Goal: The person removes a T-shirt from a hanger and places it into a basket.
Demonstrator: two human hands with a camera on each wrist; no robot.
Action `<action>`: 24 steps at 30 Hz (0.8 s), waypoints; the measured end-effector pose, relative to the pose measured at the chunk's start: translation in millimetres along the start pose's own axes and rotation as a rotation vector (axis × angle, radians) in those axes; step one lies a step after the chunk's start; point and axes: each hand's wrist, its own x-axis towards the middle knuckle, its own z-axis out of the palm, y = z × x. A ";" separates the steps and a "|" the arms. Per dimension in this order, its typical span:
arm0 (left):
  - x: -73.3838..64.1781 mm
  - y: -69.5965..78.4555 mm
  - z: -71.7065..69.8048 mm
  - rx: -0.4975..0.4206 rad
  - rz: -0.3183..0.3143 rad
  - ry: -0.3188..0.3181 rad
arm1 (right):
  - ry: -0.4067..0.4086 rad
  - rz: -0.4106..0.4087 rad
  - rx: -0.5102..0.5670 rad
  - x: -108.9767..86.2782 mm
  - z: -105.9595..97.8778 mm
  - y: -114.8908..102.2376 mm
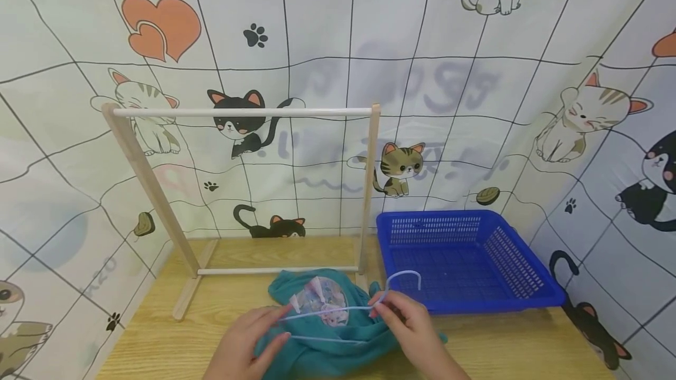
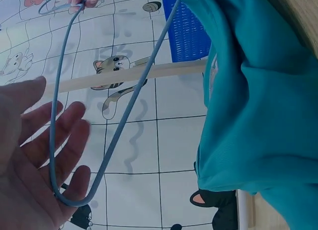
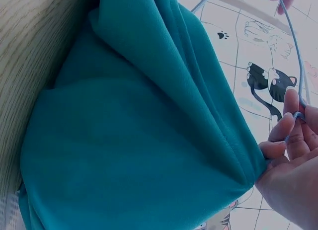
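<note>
1. At the near middle of the wood-grain tabletop (image 1: 491,348): teal garment (image 1: 338,356), bunched in loose folds, pale printed patch (image 1: 319,297) showing on its far side.
2. Just above the cloth: light-blue wire hanger (image 2: 119,130), hook toward the far right, rounded end toward the left, one long side partly hidden behind folds in the wrist views.
3. On the near left: left hand (image 1: 245,342), relaxed and ungrasping, fingers parted and loosely extended, hanger's rounded end lying across the palm side.
4. On the near right: right hand (image 1: 411,326), thumb and fingertips pinching the hanger at the base of its hook; teal cloth right beside the palm, impossible to tell whether gripped too.
5. On the far left: wooden drying rack (image 1: 243,112), upper and lower crossbars pale, right post close to the basket.
6. On the far right: blue plastic basket (image 1: 443,274) with slotted walls.
7. Behind, at the far side: white grid-lined backdrop (image 1: 322,22), printed with cartoon cats, hearts and paw prints.
</note>
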 end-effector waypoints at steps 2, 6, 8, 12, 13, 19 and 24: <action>0.2 0.5 1.9 -0.014 0.007 0.008 | -0.003 0.003 0.004 -0.6 0.6 0.2; -0.9 -1.6 6.0 -0.032 0.025 0.077 | -0.015 0.020 0.003 -2.2 1.2 1.3; -2.3 -2.6 7.7 -0.042 0.018 0.115 | -0.019 0.017 -0.023 -3.0 0.5 1.9; -5.2 -3.7 9.0 -0.047 -0.037 0.182 | 0.041 0.013 -0.125 -4.5 -4.2 5.5; -6.0 -4.1 8.8 -0.043 -0.057 0.195 | 0.060 0.027 -0.146 -4.9 -5.9 6.6; -10.6 -7.8 6.3 -0.062 -0.149 0.257 | 0.160 0.169 -0.254 -6.7 -15.4 13.3; -12.2 -10.4 5.5 -0.110 -0.156 0.309 | 0.189 0.169 -0.236 -7.5 -20.0 15.5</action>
